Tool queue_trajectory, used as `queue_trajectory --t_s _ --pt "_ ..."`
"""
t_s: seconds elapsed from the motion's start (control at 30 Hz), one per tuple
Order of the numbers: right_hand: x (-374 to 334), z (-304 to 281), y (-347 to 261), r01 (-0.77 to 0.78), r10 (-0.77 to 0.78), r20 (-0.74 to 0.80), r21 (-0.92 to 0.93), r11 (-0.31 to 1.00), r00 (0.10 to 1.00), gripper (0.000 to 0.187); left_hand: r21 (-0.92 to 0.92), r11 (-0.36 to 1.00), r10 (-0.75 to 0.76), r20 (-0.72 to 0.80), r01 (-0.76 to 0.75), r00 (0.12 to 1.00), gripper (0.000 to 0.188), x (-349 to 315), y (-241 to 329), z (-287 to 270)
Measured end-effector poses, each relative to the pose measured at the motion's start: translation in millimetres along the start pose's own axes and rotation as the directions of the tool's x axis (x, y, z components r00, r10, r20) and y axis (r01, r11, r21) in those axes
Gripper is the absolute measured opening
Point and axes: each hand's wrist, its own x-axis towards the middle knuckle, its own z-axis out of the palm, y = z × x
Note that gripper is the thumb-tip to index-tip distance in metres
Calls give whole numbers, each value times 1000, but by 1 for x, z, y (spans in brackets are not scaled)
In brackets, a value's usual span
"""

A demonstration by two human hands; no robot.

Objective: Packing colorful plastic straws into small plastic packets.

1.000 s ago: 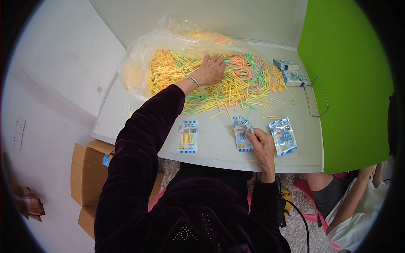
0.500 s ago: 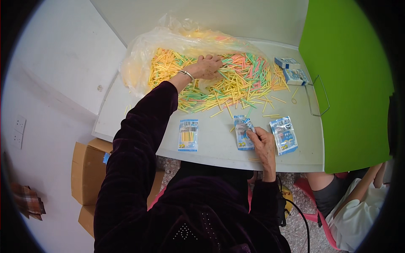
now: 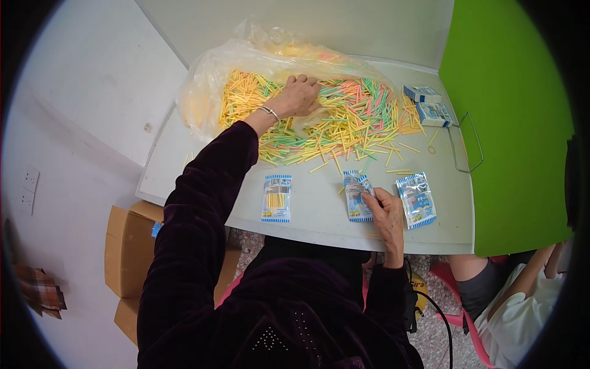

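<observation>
A big heap of thin sticks [image 3: 344, 123] in yellow, green, pink and orange spills from a clear plastic bag [image 3: 206, 86]. My left hand [image 3: 299, 97] lies in the heap, its fingers bent down among the sticks. Its fingertips are hidden, so what they hold does not show. Near the table's front edge, my right hand [image 3: 387, 212] pinches the right side of a small blue-and-white packet [image 3: 357, 200]. That packet rests on the table, its top edge creased. To its left lies a packet with yellow sticks in its window [image 3: 276, 200]; another shiny blue-and-white packet [image 3: 418, 202] is just right of my hand.
Two stacks of blue-and-white packets [image 3: 434, 114] stand at the back right, beside a wire frame [image 3: 467, 144] by the green panel [image 3: 510, 123]. Loose sticks lie along the heap's front. An opened cardboard box [image 3: 123, 246] is at lower left. Another person [image 3: 522, 295] sits at right.
My left hand has shifted very slightly within the heap. My right hand keeps its pinch on the packet. The whole view has moved a little.
</observation>
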Motion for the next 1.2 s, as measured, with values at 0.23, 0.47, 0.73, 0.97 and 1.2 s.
queue_trajectory --t_s 0.23,0.47,0.73,0.97,1.2 --pt "0 0 -6 -6 6 3 -18 1000 1000 19 169 984 -51 -70 63 996 36 28 9 11" --pt "0 1 -7 -13 13 -1 18 1000 1000 18 242 968 -14 -204 64 979 23 33 11 36" --pt "0 -1 -7 -5 4 9 24 1000 1000 19 125 986 -83 -236 114 968 16 21 21 27" --pt "0 0 -3 -10 10 -1 -16 1000 1000 19 271 945 -163 -97 184 982 14 44 36 21" --pt "0 -1 -7 1 -1 11 21 1000 1000 19 33 980 -188 -154 195 970 18 31 18 27"
